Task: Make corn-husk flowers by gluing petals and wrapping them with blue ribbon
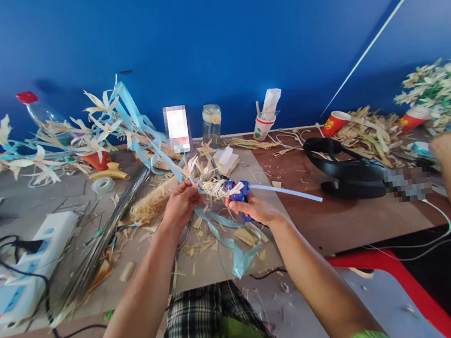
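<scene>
Head view: the left hand pinches the near end of a pale husk bunch between thumb and fingertips, while the right hand grips a blue glue gun, its translucent glue stick jutting rightward beyond the fingers. Light-blue ribbon dangles below both hands' fingers; a fibrous roll lies just left of them, a black headset well to their right.
</scene>
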{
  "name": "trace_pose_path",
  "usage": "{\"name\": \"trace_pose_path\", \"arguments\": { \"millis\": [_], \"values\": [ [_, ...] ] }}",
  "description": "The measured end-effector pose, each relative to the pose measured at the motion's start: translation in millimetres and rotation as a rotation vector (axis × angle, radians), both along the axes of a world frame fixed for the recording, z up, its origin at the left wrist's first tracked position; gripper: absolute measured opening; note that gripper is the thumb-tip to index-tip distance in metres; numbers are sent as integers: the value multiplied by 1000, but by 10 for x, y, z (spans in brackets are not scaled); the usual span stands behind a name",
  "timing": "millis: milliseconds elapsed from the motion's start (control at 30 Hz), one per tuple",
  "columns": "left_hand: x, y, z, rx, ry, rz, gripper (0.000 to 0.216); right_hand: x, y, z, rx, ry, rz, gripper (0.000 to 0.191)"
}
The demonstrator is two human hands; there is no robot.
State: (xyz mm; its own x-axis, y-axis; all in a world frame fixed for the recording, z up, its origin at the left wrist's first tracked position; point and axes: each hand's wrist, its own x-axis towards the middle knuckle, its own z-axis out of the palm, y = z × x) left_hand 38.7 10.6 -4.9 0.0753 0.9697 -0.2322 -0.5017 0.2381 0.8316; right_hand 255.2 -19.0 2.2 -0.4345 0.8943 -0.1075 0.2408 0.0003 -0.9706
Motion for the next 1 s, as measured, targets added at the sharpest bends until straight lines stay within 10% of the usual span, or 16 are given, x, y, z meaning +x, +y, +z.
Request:
{"name": "trace_pose_path", "arguments": {
  "millis": [1000],
  "values": [
    [-23, 37, -77, -4, 4, 15, 27, -31, -11, 34, 163, -208, 7, 36]
  ]
}}
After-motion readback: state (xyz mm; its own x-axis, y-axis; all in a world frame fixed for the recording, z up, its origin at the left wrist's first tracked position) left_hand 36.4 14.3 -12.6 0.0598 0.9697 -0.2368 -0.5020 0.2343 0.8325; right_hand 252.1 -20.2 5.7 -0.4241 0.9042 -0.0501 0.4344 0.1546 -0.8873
